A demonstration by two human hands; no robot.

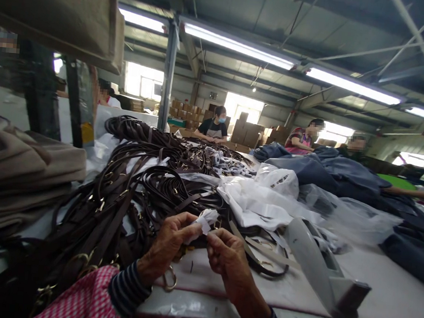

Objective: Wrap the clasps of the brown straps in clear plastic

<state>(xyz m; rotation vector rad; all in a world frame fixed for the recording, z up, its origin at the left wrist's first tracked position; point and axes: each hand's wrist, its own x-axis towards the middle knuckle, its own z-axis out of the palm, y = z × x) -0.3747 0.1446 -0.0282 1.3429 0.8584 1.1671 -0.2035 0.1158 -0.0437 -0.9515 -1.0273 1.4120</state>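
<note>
Near the table's front edge my left hand [171, 237] pinches a small crumpled white wrap [207, 218], thumb and fingers closed on its lower left side. My right hand [228, 254] is just right of it, thumb and forefinger pinched at the wrap's lower edge. Whether a strap end lies inside the wrap is hidden. Behind and left of both hands spread dark brown straps [113, 205] with gold-coloured buckles. A metal ring [170, 279] lies below my left hand at the table edge.
A grey-white tape dispenser [314, 267] stands on the table [389, 293] at the right. White plastic bags [260, 198] lie behind it, dark blue fabric [329, 174] at the back right. Brown fabric [21, 167] is piled left. A person [214, 127] sits across; others work farther off.
</note>
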